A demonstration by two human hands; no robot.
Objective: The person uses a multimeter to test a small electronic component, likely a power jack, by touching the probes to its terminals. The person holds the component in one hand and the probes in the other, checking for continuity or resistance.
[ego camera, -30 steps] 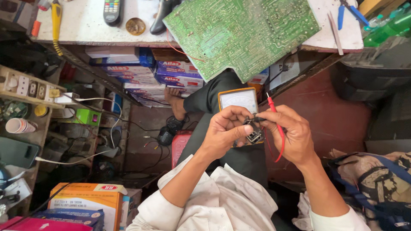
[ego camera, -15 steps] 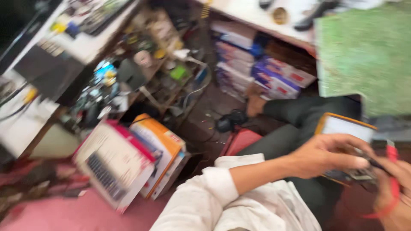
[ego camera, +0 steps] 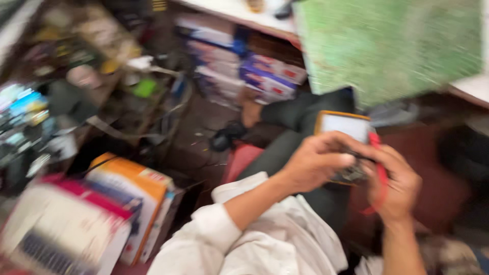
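Frame badly blurred; fine detail lost. Landmark: orange-rimmed meter (ego camera: 342, 128) resting on the lap.

Just in front of the meter, left hand (ego camera: 316, 162) and right hand (ego camera: 395, 186) brought close together over a small dark part (ego camera: 351, 174). Left grip pressed together, pinching the part. Right grip curled around a red wire (ego camera: 379, 170), fingers closed on it; exact pinch point not readable.

Above the meter, green circuit board (ego camera: 389, 46) overhanging the edge of the white surface (ego camera: 471, 87). Left of the meter and lower, orange and white boxes (ego camera: 135, 198) on the floor.

Risks, as judged:
- Part small, held over the lap; loose pinch, likely drop into floor clutter.
- Meter unsecured on the thigh; leg shift, possible slide off.
- Wire tugged too hard, possible snag or pulled connection.
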